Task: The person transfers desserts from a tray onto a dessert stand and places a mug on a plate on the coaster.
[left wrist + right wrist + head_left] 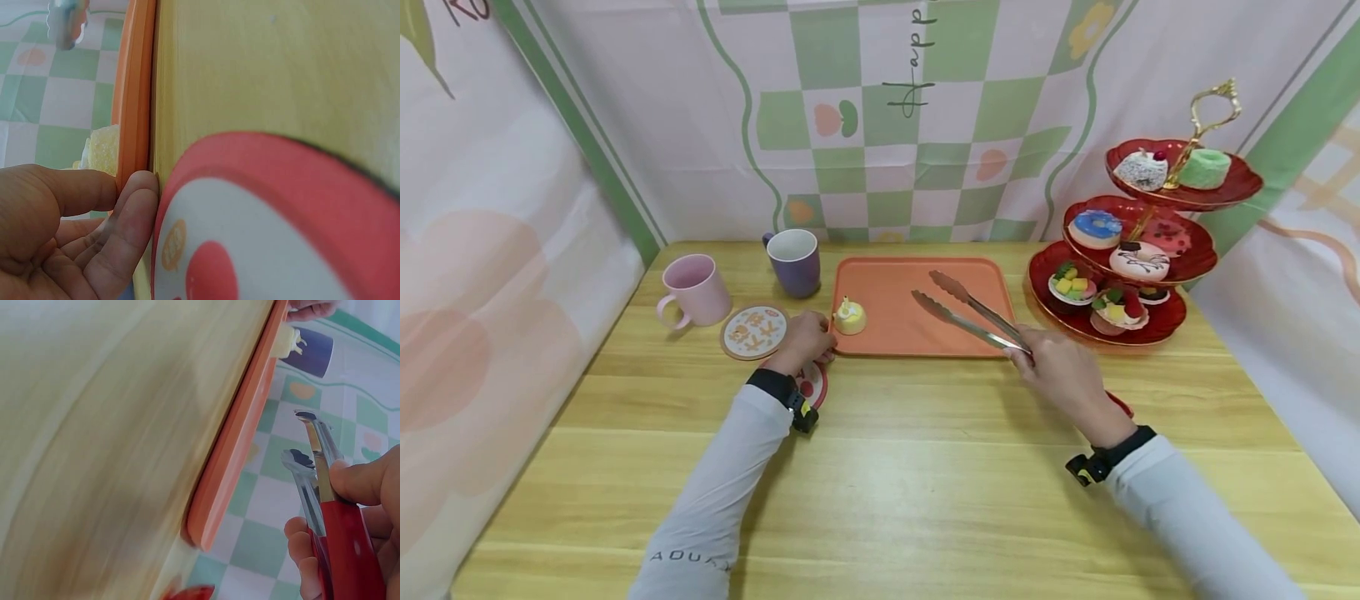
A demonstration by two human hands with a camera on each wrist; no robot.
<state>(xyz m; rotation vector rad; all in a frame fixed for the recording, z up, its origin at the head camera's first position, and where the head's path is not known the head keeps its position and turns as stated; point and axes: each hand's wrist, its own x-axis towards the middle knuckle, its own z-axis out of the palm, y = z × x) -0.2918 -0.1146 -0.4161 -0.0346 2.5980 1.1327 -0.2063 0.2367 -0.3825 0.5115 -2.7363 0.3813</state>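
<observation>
An orange tray point(895, 292) lies on the wooden table with a small yellow cake point(850, 318) in its left front corner. With thumb and fingers my left hand point(805, 340) pinches the tray's rim point(132, 87) near that corner. A red-rimmed round coaster point(262, 194) lies under and beside this hand. My right hand point(1060, 371) grips metal tongs point(966, 317) by their red handles point(350, 550). The tong tips are spread apart above the tray, and nothing is between them.
A three-tier red stand point(1195, 267) with several toy cakes and doughnuts is at the right. On the left are a pink mug point(700, 292), a purple mug point(796, 267) and a round coaster point(754, 332). A patterned cloth point(880, 150) hangs behind the table.
</observation>
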